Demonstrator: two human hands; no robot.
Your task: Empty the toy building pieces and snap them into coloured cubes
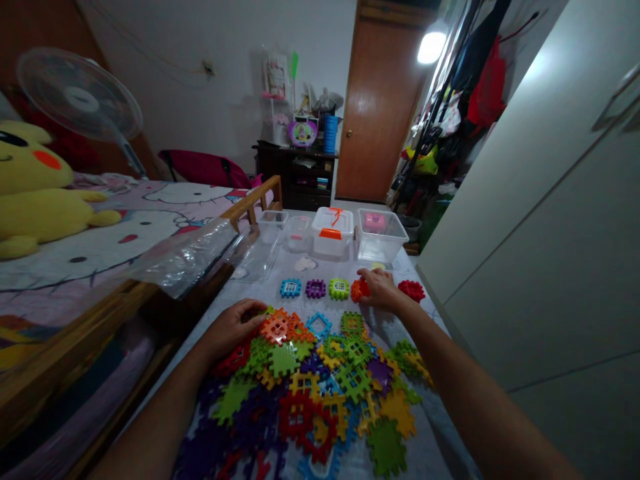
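My right hand (379,288) reaches forward with its fingers closed on an orange waffle block (359,291), at the right end of a row of a blue block (291,288), a purple block (315,289) and a green block (339,288). A red block (411,290) lies just right of that hand. My left hand (233,327) rests curled on the left edge of a big pile of coloured waffle blocks (320,380), its fingers touching an orange piece (277,326). Whether it grips that piece I cannot tell.
Several clear plastic boxes stand at the table's far end, among them one with an orange latch (332,231) and a larger tub (381,235). A bed with a yellow plush toy (35,197) and a plastic bag (185,257) is on the left, a white wardrobe (540,220) on the right.
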